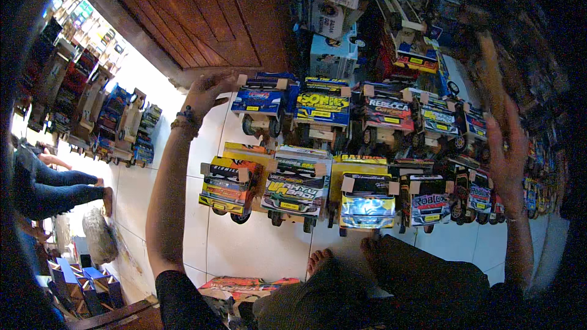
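Observation:
Toy trucks of wood and printed card stand in two rows before me. My left hand (211, 90) is at the left end of the far row, fingers apart beside a blue toy truck (260, 102); I cannot tell whether they touch it. A yellow-and-blue truck (322, 105) and a red-and-black truck (387, 112) come after it. My right hand (506, 140) is smeared by motion, stretched out over the right part of the rows, near a small blue truck (475, 123). Nearer stand an orange-and-yellow truck (227, 184) and a yellow truck with a shiny front (368, 205).
More toy trucks (416, 55) are piled at the far right. Others line the floor at left, near another person's legs (67, 186). A wooden door (202, 12) is at the back. A grey sack (99, 235) and blue parts (82, 284) lie at lower left.

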Available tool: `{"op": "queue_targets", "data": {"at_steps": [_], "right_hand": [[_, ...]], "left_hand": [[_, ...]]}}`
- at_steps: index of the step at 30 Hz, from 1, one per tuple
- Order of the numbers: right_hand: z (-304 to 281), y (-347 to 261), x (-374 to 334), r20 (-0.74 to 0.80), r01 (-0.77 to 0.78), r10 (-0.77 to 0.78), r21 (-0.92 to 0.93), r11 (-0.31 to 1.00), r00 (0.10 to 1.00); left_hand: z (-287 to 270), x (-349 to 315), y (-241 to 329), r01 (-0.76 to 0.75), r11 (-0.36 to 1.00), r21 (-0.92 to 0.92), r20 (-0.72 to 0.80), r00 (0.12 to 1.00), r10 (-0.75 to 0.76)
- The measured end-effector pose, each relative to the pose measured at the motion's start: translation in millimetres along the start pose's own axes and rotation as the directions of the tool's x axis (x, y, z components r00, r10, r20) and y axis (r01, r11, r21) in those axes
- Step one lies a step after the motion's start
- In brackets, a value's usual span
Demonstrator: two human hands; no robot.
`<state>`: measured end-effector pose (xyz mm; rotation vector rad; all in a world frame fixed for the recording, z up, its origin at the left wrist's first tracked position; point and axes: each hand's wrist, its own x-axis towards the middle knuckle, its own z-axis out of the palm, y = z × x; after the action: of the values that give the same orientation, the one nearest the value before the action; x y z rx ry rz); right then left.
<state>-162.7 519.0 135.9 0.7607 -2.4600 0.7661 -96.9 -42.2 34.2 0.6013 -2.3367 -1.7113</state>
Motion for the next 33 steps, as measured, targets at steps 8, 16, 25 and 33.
{"op": "queue_targets", "data": {"at_steps": [8, 16, 25, 33], "right_hand": [[-48.3, -35.3, -27.1, 0.413, -0.041, 0.003, 0.085, 0.996, 0.911], [41.0, -197.8, -17.8, 0.428, 0.279, -0.757, 0.746, 0.604, 0.495], [55.9, -291.8, -31.6, 0.324, 0.442, -0.942, 0.860, 0.254, -0.088], [81.8, -347.5, -53.2, 0.327, 0.294, -0.934, 0.915, 0.275, -0.143]], "left_hand": [[4.3, -132.2, 73.0, -0.214, 0.967, 0.138, 0.089, 0.975, 0.203], [80.3, -301.5, 85.3, -0.036, 0.703, -0.710, 0.126, 0.976, 0.177], [50.2, -516.2, 7.4, 0.370, 0.919, -0.137, -0.446, 0.805, -0.391], [180.6, -584.1, -110.6, 0.700, 0.686, 0.196, -0.723, 0.576, -0.381]]}}
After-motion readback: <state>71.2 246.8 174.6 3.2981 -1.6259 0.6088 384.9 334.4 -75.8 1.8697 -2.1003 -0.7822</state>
